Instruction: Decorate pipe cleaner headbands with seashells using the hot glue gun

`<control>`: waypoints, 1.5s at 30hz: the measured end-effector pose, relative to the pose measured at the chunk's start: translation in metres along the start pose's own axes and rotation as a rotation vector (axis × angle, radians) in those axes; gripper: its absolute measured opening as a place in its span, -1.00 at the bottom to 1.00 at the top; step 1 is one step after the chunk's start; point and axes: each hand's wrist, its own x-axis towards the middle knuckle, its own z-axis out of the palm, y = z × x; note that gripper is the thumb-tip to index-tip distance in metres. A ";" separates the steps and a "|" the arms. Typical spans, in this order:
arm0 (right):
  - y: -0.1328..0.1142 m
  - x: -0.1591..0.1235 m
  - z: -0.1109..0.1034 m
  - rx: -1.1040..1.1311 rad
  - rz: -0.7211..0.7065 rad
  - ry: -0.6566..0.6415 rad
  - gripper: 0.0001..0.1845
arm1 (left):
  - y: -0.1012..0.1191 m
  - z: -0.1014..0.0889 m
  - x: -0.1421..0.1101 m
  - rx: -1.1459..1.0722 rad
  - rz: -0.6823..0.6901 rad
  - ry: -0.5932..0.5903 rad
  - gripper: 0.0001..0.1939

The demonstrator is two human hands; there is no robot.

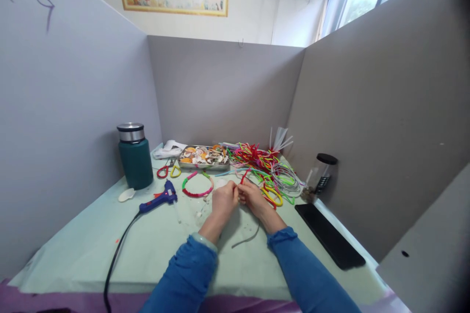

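Note:
My left hand (pixel 224 199) and my right hand (pixel 255 199) meet over the middle of the table, fingertips pinched close together. A red pipe cleaner (pixel 245 174) sticks up from between them, its lower part covered by the fingers. Below my right wrist a thin grey wire (pixel 246 241) curves down onto the cloth; whether its upper end is in my fingers is hidden. Left of my hands lies a ring wrapped in pink, green and red pipe cleaner (pixel 198 195). Yellow-handled scissors (pixel 273 196) rest just beyond my right hand.
At the left are a dark green flask (pixel 135 164), a white spoon (pixel 127 195) and a blue glue gun (pixel 159 198) with a black cord. Behind stand a metal tray (pixel 203 166) of shells and piled pipe cleaners (pixel 257 156). A black phone-like slab (pixel 329 236) and a jar (pixel 322 176) sit right.

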 end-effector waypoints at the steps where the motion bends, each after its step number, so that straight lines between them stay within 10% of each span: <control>1: -0.001 -0.001 0.000 -0.017 -0.032 0.008 -0.68 | 0.000 -0.001 0.001 -0.039 -0.029 -0.007 -0.87; 9: -0.013 -0.011 0.002 -0.053 -0.184 -0.037 -0.70 | -0.009 -0.018 0.013 -0.931 -0.562 -0.529 -0.76; 17: -0.020 -0.014 0.002 -0.282 -0.301 -0.042 -0.84 | -0.011 -0.023 0.015 -1.060 -0.737 -0.744 -0.85; 22: -0.019 -0.013 0.005 -0.539 -0.353 0.030 -0.79 | -0.008 -0.018 0.013 -0.853 -0.630 -0.581 -0.80; 27: -0.005 -0.001 0.004 -0.653 -0.289 0.285 -0.74 | 0.000 -0.007 0.003 -0.060 -0.095 -0.138 -0.82; 32: 0.001 0.004 0.001 -0.452 -0.039 0.252 -0.68 | 0.001 -0.001 -0.002 0.399 0.098 -0.103 -0.85; 36: -0.011 -0.006 -0.001 -0.409 -0.175 0.100 -0.77 | -0.005 -0.006 0.006 -0.016 -0.110 -0.149 -0.85; 45: -0.033 -0.018 -0.009 -0.411 -0.217 -0.146 -0.81 | -0.011 -0.022 0.012 -0.862 -0.683 -0.643 -0.80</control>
